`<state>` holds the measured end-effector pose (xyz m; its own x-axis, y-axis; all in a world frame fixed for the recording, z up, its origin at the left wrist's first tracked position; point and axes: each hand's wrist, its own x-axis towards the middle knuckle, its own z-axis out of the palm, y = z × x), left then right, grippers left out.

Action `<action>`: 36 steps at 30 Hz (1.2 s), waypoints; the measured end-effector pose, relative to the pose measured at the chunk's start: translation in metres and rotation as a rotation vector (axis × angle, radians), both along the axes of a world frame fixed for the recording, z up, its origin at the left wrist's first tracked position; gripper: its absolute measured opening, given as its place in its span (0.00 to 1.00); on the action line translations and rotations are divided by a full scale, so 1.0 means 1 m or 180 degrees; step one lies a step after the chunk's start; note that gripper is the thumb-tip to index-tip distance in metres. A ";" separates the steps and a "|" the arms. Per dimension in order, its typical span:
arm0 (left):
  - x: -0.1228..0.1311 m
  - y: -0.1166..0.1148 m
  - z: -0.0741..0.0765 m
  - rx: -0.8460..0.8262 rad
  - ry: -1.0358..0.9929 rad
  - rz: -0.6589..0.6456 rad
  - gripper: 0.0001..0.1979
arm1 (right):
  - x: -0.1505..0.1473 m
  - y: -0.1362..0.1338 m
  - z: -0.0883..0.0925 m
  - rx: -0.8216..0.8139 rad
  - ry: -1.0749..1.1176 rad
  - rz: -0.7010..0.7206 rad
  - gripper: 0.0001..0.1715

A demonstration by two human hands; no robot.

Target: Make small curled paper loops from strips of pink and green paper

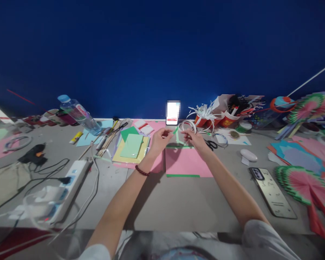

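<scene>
Both my hands are raised over a pink paper sheet [185, 162] with green strips along its edges. My left hand [160, 139] pinches a small green paper strip [176, 130] at its upper end, fingers closed. My right hand [193, 138] is closed in a pinch just to the right of it, near a white tape roll [187, 125]; what it holds is too small to make out. A dark red bead bracelet [142, 170] sits on my left wrist.
A stack of green and yellow sheets [131, 147] lies left of the pink sheet. Scissors [211, 144], a phone [272, 192], folded paper fans [303, 186], a water bottle [79, 114], a power strip [67, 187] with cables and a standing phone [173, 113] surround the work area.
</scene>
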<state>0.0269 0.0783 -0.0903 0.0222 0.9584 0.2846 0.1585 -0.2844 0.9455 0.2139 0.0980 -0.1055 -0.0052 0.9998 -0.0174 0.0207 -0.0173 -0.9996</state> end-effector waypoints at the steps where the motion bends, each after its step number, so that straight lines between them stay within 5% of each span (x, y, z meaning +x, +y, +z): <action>1: 0.001 -0.004 0.004 -0.0091 -0.0327 -0.0109 0.08 | -0.002 -0.003 0.005 -0.0102 0.0091 0.0102 0.31; 9: 0.004 -0.039 0.026 -0.0805 -0.0947 -0.0551 0.14 | -0.023 -0.034 0.039 0.0049 0.0347 0.0546 0.23; 14: -0.014 -0.047 0.039 -0.1029 -0.0679 -0.1218 0.18 | -0.023 -0.047 0.056 0.0290 0.0101 0.0809 0.21; 29: -0.021 -0.044 0.038 -0.0652 -0.0441 -0.0511 0.09 | -0.029 -0.068 0.061 -0.0214 -0.0520 0.1711 0.14; 36: -0.032 -0.047 0.054 -0.0526 -0.0509 -0.0775 0.10 | 0.001 -0.062 0.076 -0.0073 -0.1055 0.2025 0.15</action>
<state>-0.0052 0.0312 -0.0363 0.2238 0.9639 0.1441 -0.0495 -0.1364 0.9894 0.2149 0.0359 -0.0295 -0.5778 0.8041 -0.1401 0.3362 0.0780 -0.9386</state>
